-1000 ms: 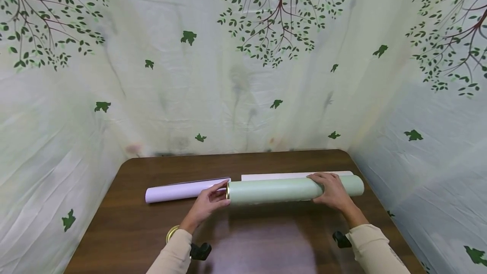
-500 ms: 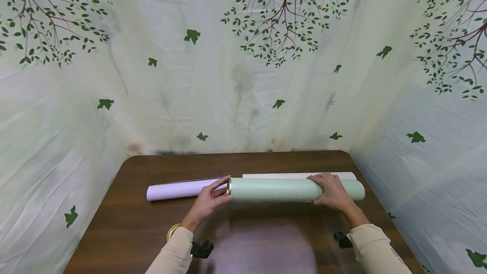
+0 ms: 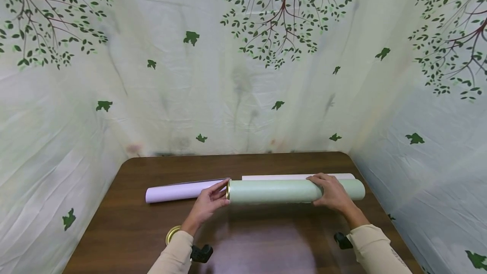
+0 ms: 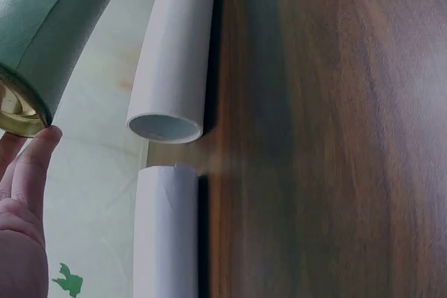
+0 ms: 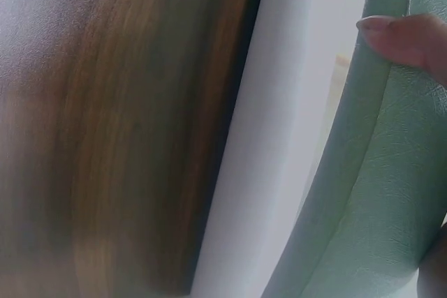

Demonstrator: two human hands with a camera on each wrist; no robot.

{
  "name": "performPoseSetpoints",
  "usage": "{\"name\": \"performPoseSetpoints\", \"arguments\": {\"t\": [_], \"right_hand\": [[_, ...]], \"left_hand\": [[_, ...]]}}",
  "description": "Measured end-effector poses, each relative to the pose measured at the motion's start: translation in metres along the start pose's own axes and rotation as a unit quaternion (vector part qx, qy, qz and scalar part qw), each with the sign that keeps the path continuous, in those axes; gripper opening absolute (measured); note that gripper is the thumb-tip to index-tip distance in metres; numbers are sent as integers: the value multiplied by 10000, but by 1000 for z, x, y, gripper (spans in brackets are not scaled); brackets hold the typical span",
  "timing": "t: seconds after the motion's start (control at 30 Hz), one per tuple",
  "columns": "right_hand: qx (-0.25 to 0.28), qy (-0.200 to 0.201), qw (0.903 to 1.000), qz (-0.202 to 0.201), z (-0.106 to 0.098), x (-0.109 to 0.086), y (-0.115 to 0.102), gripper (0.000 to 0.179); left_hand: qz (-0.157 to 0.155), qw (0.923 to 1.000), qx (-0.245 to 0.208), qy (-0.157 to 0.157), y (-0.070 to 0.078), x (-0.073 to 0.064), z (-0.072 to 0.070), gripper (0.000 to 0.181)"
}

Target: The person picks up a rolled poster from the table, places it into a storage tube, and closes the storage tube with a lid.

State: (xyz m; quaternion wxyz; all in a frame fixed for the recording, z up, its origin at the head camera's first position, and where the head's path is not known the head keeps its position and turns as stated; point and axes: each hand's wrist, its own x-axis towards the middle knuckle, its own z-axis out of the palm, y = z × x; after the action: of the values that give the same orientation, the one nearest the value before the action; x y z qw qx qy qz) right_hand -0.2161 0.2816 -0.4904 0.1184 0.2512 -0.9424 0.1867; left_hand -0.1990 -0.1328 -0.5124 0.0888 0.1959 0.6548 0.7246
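Both hands hold a long pale green tube level over the table. My left hand grips its left end, fingers and thumb at the gold-coloured rim. Toward the right end, my right hand grasps it from above, with the thumb pressed on the green surface. In the left wrist view the green tube stands apart from a white hollow tube lying on the table. That white tube is mostly hidden behind the green one in the head view. A pale lavender roll lies to the left.
The brown wooden table has rounded far corners. A pale curtain with printed leaves and branches hangs behind and at both sides. A short gap separates the white tube's end from the lavender roll in the left wrist view.
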Motion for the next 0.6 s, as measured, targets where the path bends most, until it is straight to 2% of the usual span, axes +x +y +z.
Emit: {"name": "performPoseSetpoints", "arguments": {"t": [0.37, 0.6], "right_hand": [[111, 25, 9999, 16, 1, 2, 5, 76], [108, -47, 9998, 134, -2, 1, 3, 75]], "left_hand": [[-100, 9993, -154, 331, 0, 3, 8, 69], [-46, 9999, 57, 99, -3, 1, 6, 73]]}}
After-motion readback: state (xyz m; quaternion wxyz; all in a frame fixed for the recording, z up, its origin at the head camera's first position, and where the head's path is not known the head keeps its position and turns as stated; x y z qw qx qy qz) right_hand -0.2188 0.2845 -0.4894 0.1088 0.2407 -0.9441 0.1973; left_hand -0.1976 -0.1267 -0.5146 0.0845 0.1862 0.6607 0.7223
